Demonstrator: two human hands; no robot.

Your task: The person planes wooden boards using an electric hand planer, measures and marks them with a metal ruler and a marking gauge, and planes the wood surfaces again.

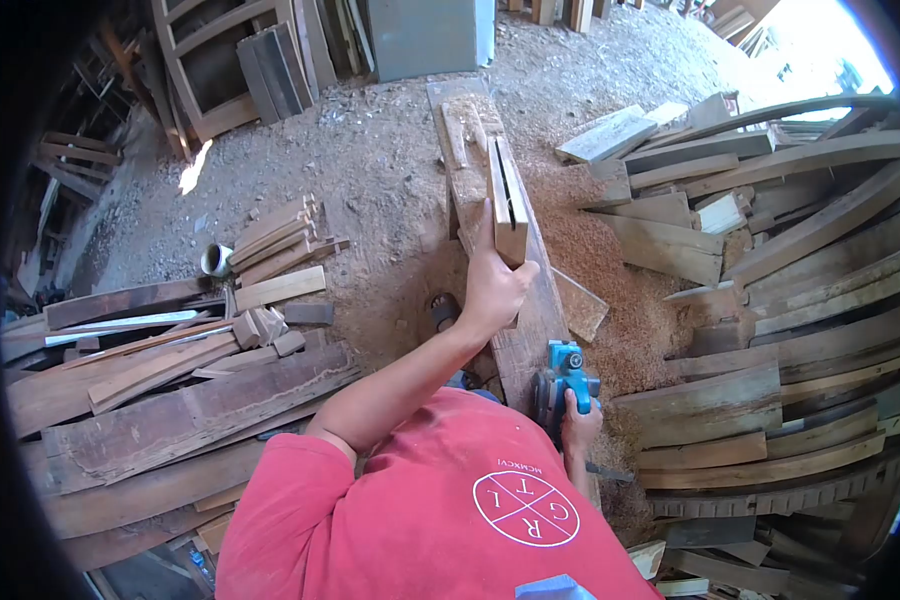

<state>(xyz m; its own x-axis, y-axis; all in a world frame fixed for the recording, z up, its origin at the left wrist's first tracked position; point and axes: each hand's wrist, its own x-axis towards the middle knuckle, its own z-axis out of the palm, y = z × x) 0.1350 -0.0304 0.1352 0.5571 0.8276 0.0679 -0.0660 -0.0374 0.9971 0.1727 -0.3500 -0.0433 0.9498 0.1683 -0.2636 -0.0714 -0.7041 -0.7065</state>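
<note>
My left hand [498, 290] is closed around the near end of a pale wooden piece [513, 241], held tilted above a long plank bench [523, 358]. A dark slit runs along the wood's length; whether it is a groove or a gap between two boards, I cannot tell. Lower down, my right hand [581, 428] grips a teal electric hand planer [568, 372], which sits at the right edge of the plank near my body. The planer's underside is hidden.
Wood shavings [625, 300] cover the ground right of the bench. Stacked curved boards [810, 350] fill the right side, and more planks [200, 420] lie at the left. Beyond stand a grey cabinet [425, 40] and a wooden frame [195, 60]. A loose offcut [580, 305] lies beside the bench.
</note>
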